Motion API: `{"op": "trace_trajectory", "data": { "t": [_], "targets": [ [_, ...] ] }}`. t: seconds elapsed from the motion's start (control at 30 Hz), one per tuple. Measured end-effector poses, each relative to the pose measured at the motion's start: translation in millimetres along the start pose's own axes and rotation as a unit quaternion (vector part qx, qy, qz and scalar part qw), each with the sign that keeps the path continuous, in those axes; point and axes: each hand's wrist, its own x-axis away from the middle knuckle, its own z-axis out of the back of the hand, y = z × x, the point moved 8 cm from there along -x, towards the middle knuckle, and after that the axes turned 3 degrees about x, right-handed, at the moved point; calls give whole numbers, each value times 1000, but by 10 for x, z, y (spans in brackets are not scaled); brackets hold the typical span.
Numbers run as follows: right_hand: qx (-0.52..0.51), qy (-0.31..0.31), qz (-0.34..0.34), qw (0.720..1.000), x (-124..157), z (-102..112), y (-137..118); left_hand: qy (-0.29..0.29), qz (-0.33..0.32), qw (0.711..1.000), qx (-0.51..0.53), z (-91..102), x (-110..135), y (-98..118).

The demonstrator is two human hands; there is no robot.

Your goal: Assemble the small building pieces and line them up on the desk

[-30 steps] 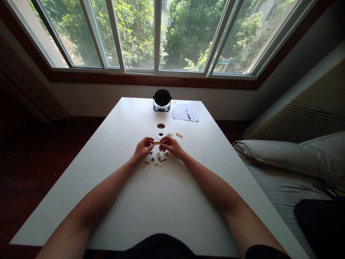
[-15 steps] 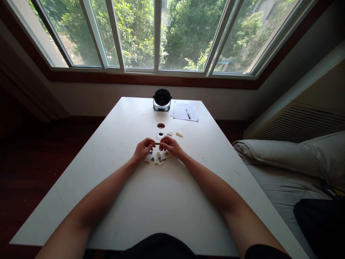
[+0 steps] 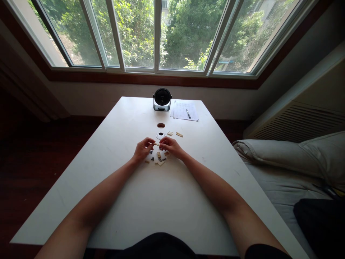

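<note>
My left hand [image 3: 143, 148] and my right hand [image 3: 170, 146] meet over the middle of the white table, pinching a narrow tan building brick [image 3: 156, 144] between their fingertips. The fingers cover both its ends. Just below the hands lie several loose bricks: a tan studded plate [image 3: 159, 154], a pale angled piece [image 3: 161, 163], a small tan piece [image 3: 147, 162] and small dark grey pieces [image 3: 152, 158]. Beyond my right hand rest a pale studded piece [image 3: 170, 133] and a long tan studded piece [image 3: 179, 135].
A round hole [image 3: 161, 125] in the white table [image 3: 161, 201] has a ring-shaped cover [image 3: 159, 136] lying nearer me. Farther back stand a small black fan [image 3: 162, 98] and paper sheets [image 3: 180, 111] with a pen [image 3: 188, 113]. A couch [image 3: 280, 172] flanks the table on the right.
The brick between my fingertips has turned slightly, now showing a paler, studded-looking side. Both hands stay in nearly the same place, and the loose bricks have not moved.
</note>
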Motion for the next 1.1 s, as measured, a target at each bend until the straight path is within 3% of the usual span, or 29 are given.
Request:
{"op": "trace_trajectory", "data": {
  "t": [0.7,1.1],
  "targets": [
    [90,52,41,994,-11,69,-35,-32,26,998,38,-59,3,-8],
    [87,26,7,996,-17,46,79,-29,13,998,62,-95,25,36]
  ]
}}
